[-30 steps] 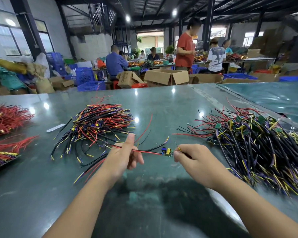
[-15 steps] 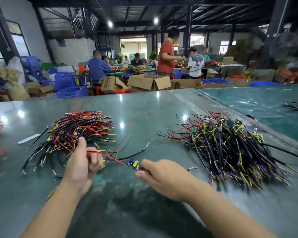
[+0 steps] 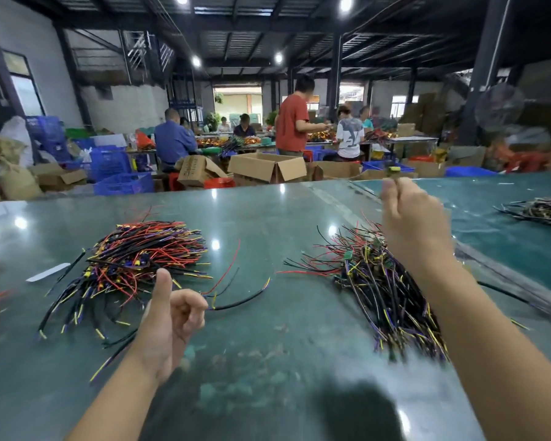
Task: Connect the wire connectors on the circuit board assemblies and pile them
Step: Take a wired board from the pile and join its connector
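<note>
Green glossy desk (image 3: pixel 268 345) lies bare between two wire heaps, with open room at its near middle. Left heap of red, black and yellow wires (image 3: pixel 134 262) fans toward the near left. Beside it the left hand (image 3: pixel 169 319) has its thumb up and fingers curled, its grip seemingly on a black wire (image 3: pixel 239 302) lying left to right. Raised above the right heap of board assemblies (image 3: pixel 385 291), the right hand (image 3: pixel 411 224) pinches a blurred yellow-tipped piece (image 3: pixel 393 170) pointing upward.
</note>
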